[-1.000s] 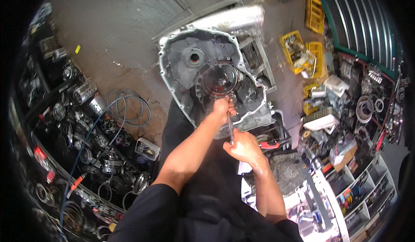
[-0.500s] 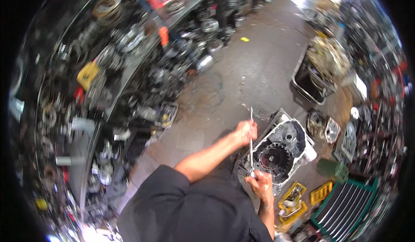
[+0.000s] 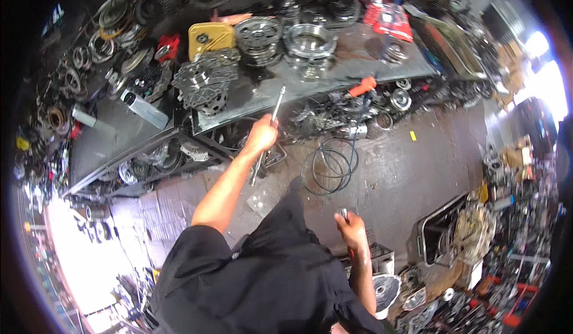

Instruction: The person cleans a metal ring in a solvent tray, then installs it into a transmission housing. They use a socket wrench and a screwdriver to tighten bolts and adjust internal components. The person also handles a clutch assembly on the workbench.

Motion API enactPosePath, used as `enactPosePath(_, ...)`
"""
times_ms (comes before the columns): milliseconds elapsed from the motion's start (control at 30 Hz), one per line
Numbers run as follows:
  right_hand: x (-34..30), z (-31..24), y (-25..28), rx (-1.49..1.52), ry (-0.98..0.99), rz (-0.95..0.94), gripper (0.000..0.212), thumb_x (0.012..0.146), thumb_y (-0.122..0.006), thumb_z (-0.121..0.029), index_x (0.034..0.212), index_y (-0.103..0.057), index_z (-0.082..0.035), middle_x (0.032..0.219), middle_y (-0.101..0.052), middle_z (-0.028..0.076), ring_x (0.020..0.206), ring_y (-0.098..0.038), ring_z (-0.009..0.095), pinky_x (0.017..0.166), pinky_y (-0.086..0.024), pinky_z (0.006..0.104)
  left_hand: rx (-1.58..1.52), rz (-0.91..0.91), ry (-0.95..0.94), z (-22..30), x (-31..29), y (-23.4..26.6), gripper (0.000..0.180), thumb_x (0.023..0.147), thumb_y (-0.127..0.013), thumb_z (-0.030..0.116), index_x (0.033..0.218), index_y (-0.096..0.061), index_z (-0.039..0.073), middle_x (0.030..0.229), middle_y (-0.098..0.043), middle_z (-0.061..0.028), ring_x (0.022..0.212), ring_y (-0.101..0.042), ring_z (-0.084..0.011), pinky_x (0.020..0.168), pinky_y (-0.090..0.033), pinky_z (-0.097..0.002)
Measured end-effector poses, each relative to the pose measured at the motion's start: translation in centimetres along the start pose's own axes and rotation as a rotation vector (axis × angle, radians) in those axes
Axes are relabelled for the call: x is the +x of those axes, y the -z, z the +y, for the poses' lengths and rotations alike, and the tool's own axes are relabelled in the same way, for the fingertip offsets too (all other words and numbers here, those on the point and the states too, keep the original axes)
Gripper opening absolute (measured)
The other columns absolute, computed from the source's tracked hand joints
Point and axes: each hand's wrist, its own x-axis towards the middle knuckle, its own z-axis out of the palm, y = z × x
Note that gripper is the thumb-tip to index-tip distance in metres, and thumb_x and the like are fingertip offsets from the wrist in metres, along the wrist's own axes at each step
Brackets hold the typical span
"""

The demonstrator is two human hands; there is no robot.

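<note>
My left hand (image 3: 262, 134) is closed around a long, thin metal bar (image 3: 278, 102) with a narrow tip. The bar slants up past the front edge of the metal workbench (image 3: 250, 104), and its lower part comes out below my fist. My right hand (image 3: 353, 231) is held lower and to the right, fingers curled round a small shiny metal piece (image 3: 344, 214). Most of that piece is hidden, so its kind cannot be made out. Below my right forearm, a gearbox housing (image 3: 387, 289) shows only in part.
Gear drums (image 3: 258, 38), a metal ring part (image 3: 310, 41), a yellow pan (image 3: 212, 40) and a cast valve body (image 3: 206, 80) sit on the bench. An orange-handled tool (image 3: 362, 87) lies at its edge. A coiled black hose (image 3: 330, 167) and a black bin (image 3: 425, 238) are on the floor.
My view has swung left from the gearbox housing to the bench. Both hands were at the bar over the housing; now the left carries it toward the bench, and the right is apart from it.
</note>
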Motion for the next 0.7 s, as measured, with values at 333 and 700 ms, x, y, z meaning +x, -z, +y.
enactPosePath(333, 24.6, -21.6, -5.7, -0.076, 0.304, -0.343, 0.028, 0.094, -0.067, -0.018, 0.114, -0.062, 0.001, 0.093, -0.066, 0.003, 0.086, -0.060, 0.011, 0.074, -0.050, 0.0266, -0.470, 0.040, 0.168, -0.9, -1.9, 6.7, 0.023, 0.104, -0.049, 0.014, 0.121, -0.060, 0.002, 0.080, -0.057, -0.0014, 0.064, -0.050, -0.0098, 0.059, -0.042, -0.0272)
enactPosePath(700, 26.8, -20.9, 5.3, 0.615, -0.174, -0.493, 0.066, 0.094, -0.072, -0.032, 0.143, -0.046, 0.003, 0.128, -0.060, 0.009, 0.109, -0.056, 0.014, 0.086, -0.048, 0.0288, -1.147, -0.145, -0.336, 16.0, 5.5, -6.2, 0.017, 0.105, -0.047, 0.010, 0.119, -0.047, 0.002, 0.097, -0.057, -0.0091, 0.080, -0.057, -0.0175, 0.074, -0.051, -0.0317)
